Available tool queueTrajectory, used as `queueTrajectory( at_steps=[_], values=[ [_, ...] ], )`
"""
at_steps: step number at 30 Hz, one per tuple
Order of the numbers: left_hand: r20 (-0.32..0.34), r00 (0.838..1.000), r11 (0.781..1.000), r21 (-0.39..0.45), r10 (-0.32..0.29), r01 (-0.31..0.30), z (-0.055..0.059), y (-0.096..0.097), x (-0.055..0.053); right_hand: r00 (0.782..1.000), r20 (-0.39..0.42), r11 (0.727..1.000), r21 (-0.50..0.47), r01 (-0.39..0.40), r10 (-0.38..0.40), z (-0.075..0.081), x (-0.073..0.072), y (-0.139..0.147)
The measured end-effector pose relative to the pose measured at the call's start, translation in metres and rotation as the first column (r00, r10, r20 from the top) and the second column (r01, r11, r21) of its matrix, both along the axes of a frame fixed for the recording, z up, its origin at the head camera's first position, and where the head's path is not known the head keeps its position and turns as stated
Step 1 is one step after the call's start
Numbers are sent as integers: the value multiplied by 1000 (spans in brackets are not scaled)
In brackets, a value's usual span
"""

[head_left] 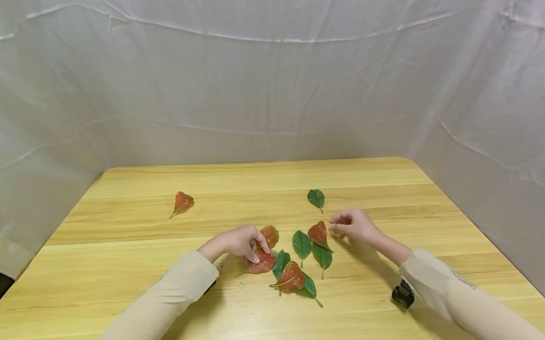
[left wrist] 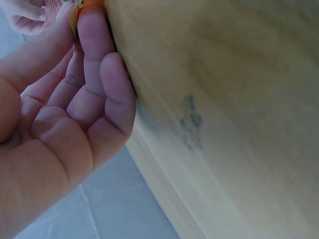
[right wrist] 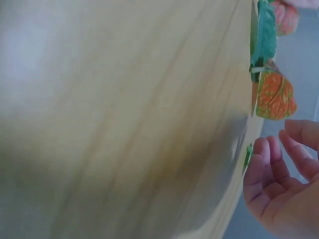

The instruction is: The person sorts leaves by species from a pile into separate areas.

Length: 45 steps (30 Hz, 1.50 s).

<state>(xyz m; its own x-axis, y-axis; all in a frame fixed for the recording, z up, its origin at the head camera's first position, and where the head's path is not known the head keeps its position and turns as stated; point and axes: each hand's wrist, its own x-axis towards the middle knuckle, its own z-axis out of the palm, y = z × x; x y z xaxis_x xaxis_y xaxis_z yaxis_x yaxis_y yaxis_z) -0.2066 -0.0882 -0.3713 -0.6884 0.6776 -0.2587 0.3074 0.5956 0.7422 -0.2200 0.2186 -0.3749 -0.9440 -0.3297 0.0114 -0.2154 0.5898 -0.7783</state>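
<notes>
My left hand (head_left: 247,242) reaches into the group of leaves, its thumb and index finger pinching a red leaf (head_left: 263,262). In the left wrist view, an orange bit of leaf (left wrist: 89,3) shows at the fingertips of that hand (left wrist: 65,109). Another red leaf (head_left: 271,235) lies just behind it, partly covered by the fingers. My right hand (head_left: 356,225) hovers with loosely bent fingers and holds nothing. Close to its fingertips lies a red leaf (head_left: 318,234), overlapping a green leaf (head_left: 322,257); the right wrist view shows a gap between that hand (right wrist: 284,179) and the red-orange leaf (right wrist: 276,97).
In front lies a red leaf (head_left: 292,277) across green leaves (head_left: 281,263). A green leaf (head_left: 301,244) sits mid-group. Apart from them are a green leaf (head_left: 316,198) farther back and a red leaf (head_left: 182,202) at left. Pale curtains (head_left: 269,90) surround the wooden table (head_left: 134,220).
</notes>
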Motion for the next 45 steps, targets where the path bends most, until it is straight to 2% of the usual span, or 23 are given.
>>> queueTrajectory(
  at_steps=[6, 15, 31, 36, 45],
  values=[
    [1, 1000, 1000, -1, -2, 2, 0, 0, 0, 999, 36, 999, -19, -32, 33, 2, 10, 0],
    [4, 1000, 1000, 2, 2, -2, 1, -1, 0, 996, 44, 996, -27, -81, 82, 3, 21, -3],
    [-2, 1000, 1000, 7, -9, 9, 1, -1, 0, 987, 57, 989, 8, -149, 148, -2, 31, -6],
    [0, 1000, 1000, 9, -9, 9, 1, -1, 0, 979, 40, 979, 25, -201, 200, -3, 32, -8],
    [4, 1000, 1000, 15, -16, 16, 1, -1, 0, 954, 58, 954, 47, -297, 294, -2, 31, -9]
  ],
)
